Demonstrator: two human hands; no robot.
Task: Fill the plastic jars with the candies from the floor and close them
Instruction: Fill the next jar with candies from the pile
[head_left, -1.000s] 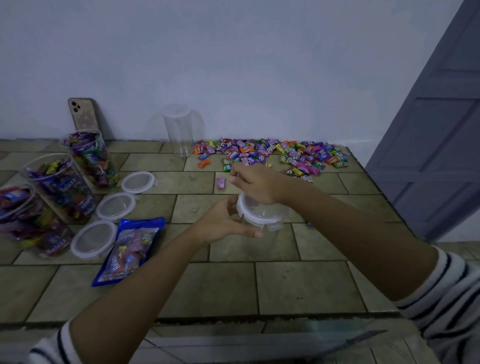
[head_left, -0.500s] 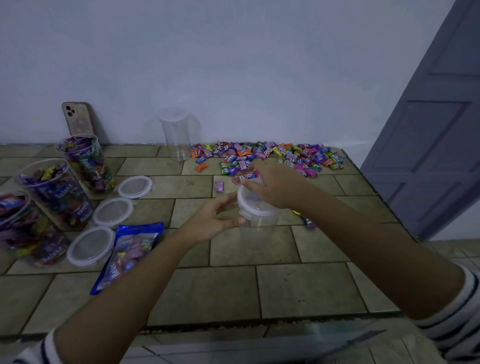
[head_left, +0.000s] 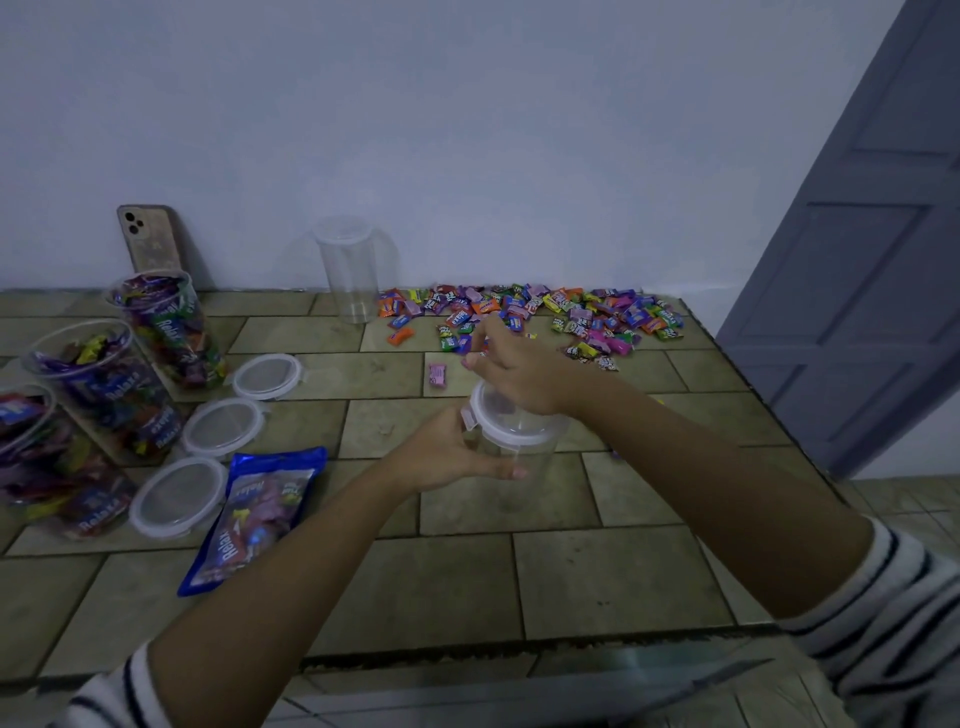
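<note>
An empty clear plastic jar (head_left: 511, 467) with its white lid (head_left: 519, 434) on stands on the tiled floor at the centre. My left hand (head_left: 447, 454) grips the jar's left side just under the lid. My right hand (head_left: 511, 371) rests on top of the lid, fingers curled over its far edge. A heap of bright wrapped candies (head_left: 540, 314) lies along the wall behind. A single pink candy (head_left: 437, 375) lies apart, left of my right hand. A second empty jar (head_left: 349, 270) with a lid stands by the wall.
Three open jars full of candies (head_left: 166, 327) stand at the left, with three loose lids (head_left: 223, 427) beside them. A blue candy bag (head_left: 257, 512) lies flat near them. A phone (head_left: 150, 239) leans on the wall. A grey door (head_left: 857, 291) is at the right.
The lidded jar has come down onto the floor and stands upright. My left hand has closed around its side; my right hand stays on the lid.
</note>
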